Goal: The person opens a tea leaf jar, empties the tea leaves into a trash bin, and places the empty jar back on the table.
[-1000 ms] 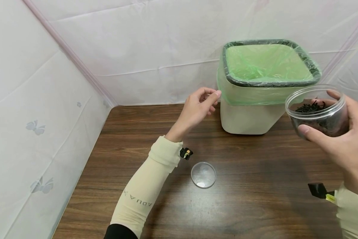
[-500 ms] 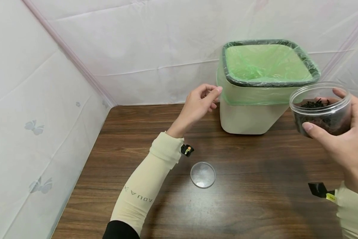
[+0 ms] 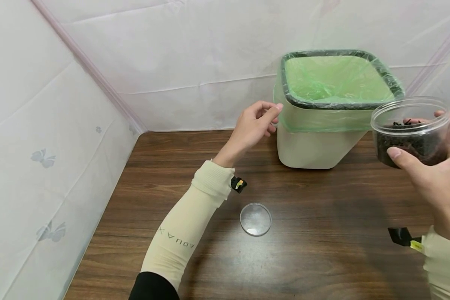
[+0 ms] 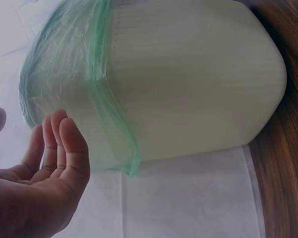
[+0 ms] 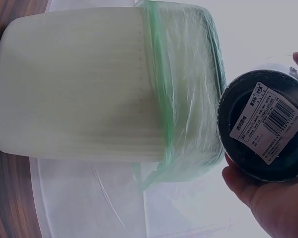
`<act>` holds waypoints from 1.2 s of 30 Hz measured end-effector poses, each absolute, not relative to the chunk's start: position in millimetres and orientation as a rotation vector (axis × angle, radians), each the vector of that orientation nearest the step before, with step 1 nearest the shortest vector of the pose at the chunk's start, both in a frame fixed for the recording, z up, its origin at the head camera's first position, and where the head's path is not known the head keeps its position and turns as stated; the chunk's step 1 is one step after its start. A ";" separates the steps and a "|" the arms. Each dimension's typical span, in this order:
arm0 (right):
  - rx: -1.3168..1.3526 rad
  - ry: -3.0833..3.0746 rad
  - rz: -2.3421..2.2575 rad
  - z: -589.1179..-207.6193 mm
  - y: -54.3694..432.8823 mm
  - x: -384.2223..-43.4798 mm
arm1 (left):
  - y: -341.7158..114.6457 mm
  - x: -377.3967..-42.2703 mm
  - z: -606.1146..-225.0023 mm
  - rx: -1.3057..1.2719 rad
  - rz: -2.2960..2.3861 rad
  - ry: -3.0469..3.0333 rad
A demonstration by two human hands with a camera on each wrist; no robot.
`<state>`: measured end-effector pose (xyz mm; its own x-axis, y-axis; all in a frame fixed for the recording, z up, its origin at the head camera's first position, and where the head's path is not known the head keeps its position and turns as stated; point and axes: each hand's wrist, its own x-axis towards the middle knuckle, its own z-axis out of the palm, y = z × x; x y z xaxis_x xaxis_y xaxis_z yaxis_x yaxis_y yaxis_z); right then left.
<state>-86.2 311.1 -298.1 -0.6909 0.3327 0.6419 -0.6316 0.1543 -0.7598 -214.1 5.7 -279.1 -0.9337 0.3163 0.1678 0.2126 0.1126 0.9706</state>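
Compared with the earlier head view, the left hand [image 3: 252, 125] has gone a little forward, and the jar [image 3: 412, 143] has shifted slightly to the right together with the right hand [image 3: 442, 179]. Going from the left: the left hand has its fingers loosely bent and holds nothing; it is beside the bin [image 3: 315, 150], and I cannot tell if a fingertip touches the green bag [image 3: 326, 89]. A clear disc [image 3: 255, 219], perhaps a lid, lies flat on the table [image 3: 303, 258]; it looks thin and stiff, best lifted by its edge. The bag seems soft and slippery, the bin rigid. At the right the jar is in the air, near the bin's right front corner, grasped around its side by the right hand. I judge it light, of smooth plastic, so the lower wall is a good place for holding; the dark shreds [image 3: 403, 123] inside could spill. Counting: two hands, one disc, one bin, one bag, one jar with one label [image 5: 270, 123]; the shreds are too many to count.
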 end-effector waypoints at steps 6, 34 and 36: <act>0.188 -1.761 1.540 -296.3 313.2 -85.7 | 10.8 -217.8 -278.1 0.531 1.977 2.254; 0.140 -1.805 1.381 -286.9 320.9 -91.0 | 21.7 -228.4 -268.6 0.426 2.088 2.151; 0.134 -1.810 1.366 -286.2 321.6 -91.5 | 21.5 -229.2 -268.2 0.424 2.093 2.146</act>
